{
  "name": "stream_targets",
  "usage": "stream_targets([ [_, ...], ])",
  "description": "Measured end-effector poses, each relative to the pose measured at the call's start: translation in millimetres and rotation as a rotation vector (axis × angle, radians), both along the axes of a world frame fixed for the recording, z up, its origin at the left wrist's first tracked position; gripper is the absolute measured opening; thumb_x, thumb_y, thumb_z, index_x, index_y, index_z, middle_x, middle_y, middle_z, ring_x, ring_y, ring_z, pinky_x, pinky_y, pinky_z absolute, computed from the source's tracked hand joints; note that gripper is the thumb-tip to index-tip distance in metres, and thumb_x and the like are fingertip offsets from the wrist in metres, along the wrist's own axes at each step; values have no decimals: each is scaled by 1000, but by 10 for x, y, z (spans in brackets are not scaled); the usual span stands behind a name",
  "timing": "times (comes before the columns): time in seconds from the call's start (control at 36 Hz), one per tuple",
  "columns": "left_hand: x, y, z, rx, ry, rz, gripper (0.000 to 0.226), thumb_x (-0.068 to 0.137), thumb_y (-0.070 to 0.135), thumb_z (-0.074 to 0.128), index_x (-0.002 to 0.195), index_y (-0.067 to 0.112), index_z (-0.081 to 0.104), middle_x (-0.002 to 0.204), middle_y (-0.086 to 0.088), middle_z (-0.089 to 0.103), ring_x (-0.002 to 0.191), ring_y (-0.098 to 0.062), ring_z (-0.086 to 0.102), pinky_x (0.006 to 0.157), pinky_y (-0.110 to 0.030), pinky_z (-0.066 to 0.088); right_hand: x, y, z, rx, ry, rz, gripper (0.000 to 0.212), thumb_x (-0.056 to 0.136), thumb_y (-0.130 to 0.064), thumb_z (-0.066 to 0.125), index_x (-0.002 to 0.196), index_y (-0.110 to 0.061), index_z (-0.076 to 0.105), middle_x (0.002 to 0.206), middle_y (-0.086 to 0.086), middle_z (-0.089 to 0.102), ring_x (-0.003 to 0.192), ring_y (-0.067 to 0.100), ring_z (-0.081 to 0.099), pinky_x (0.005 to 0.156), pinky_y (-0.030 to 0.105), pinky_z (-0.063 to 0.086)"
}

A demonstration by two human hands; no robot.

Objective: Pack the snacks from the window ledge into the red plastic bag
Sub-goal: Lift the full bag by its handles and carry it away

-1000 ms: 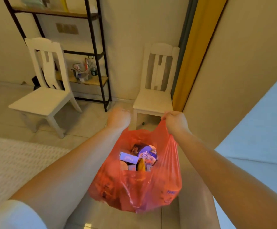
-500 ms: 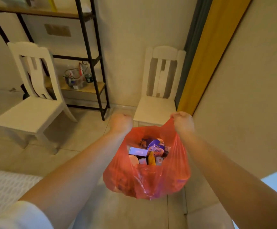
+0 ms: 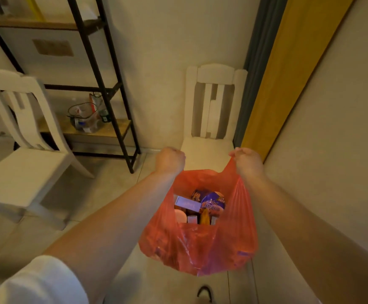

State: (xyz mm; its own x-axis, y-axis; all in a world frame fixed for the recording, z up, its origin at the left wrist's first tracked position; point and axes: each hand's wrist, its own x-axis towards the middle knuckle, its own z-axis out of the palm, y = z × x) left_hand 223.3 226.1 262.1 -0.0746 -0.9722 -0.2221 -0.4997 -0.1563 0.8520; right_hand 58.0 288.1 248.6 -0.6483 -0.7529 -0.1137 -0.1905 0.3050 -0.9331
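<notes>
The red plastic bag [image 3: 200, 244] hangs in the air in front of me, held up by both handles with its mouth spread open. My left hand [image 3: 170, 160] is closed on the left handle and my right hand [image 3: 247, 161] on the right handle. Inside the bag lie several snacks [image 3: 202, 205]: a purple packet, a pale purple box, a yellow item and small white packs. The window ledge is out of view.
A white chair [image 3: 209, 119] stands against the wall just beyond the bag, beside a yellow and grey curtain [image 3: 284, 80]. Another white chair [image 3: 22, 150] is at the left. A black metal shelf rack [image 3: 104, 88] holds a clear container. Tiled floor lies below.
The view has turned left and away from the pale ledge at the right, which has left the frame. Both hands keep the bag's handles; the bag moved with me toward the far chair.
</notes>
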Motion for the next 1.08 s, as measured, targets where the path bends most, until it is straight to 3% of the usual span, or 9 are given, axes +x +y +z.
stream_targets([
  [0.08, -187, -204, 26, 24, -5, 24, 27, 90, 6, 46, 99, -7, 68, 103, -22, 67, 93, -36, 61, 67, -32, 43, -167, -267, -59, -7, -29, 38, 29, 96, -16, 44, 71, -19, 59, 70, -3, 52, 62, 13, 46, 55, 27, 35],
  [0.19, -471, -471, 37, 32, 11, 44, 25, 89, 4, 46, 97, -4, 69, 92, -18, 66, 83, -32, 59, 56, -27, 39, -377, -584, -68, 10, -57, 66, 24, 96, -19, 44, 78, -19, 60, 73, -5, 53, 67, 10, 47, 60, 27, 37],
  [0.36, -770, -934, 89, -1, 38, 55, 23, 88, 5, 47, 88, 3, 70, 103, -15, 69, 99, -32, 62, 72, -29, 45, -730, -1061, 27, 2, 6, 138, 28, 98, -19, 39, 81, -18, 61, 75, -4, 53, 70, 12, 49, 60, 26, 39],
  [0.61, -1265, -1749, 93, -70, 63, 9, 28, 90, 3, 41, 85, 8, 68, 102, -13, 69, 65, -19, 55, 53, -24, 40, -1254, -1838, 31, -80, -48, 39, 35, 99, -26, 39, 71, -27, 60, 72, -9, 51, 72, 10, 47, 65, 27, 39],
  [0.69, -1382, -2066, 103, -83, 84, 5, 28, 90, 4, 42, 88, 7, 70, 102, -14, 69, 84, -36, 62, 66, -30, 46, -1389, -2147, 43, -104, -79, -12, 35, 99, -28, 39, 71, -26, 61, 73, -9, 52, 70, 9, 46, 63, 26, 37],
  [0.78, -1529, -2373, 162, -101, 74, -32, 29, 91, 6, 41, 90, 8, 70, 103, -10, 69, 79, -26, 59, 64, -25, 41, -1519, -2470, 112, -126, -92, -49, 36, 99, -29, 39, 72, -26, 62, 69, -10, 50, 64, 6, 42, 59, 22, 34],
  [0.86, -1671, -2702, 226, -114, 106, -65, 29, 91, 5, 41, 87, 8, 69, 102, -9, 69, 90, -32, 63, 62, -22, 40, -1650, -2762, 218, -127, -55, -81, 36, 99, -29, 40, 71, -25, 62, 68, -7, 49, 63, 7, 43, 59, 23, 34],
  [0.97, -1897, -3106, 338, -166, 121, -131, 31, 93, 5, 38, 92, 5, 68, 93, -4, 66, 61, -11, 54, 40, -12, 37, -1833, -3138, 345, -143, -8, -107, 36, 100, -27, 38, 71, -25, 61, 68, -5, 49, 64, 9, 44, 60, 23, 36],
  [1.08, -2194, -3554, 384, -175, 119, -166, 30, 93, 5, 38, 83, 12, 66, 89, -3, 64, 57, -9, 50, 46, -21, 37, -2059, -3501, 376, -156, 9, -154, 35, 100, -26, 38, 73, -26, 60, 68, -5, 50, 63, 9, 44, 57, 22, 34],
])
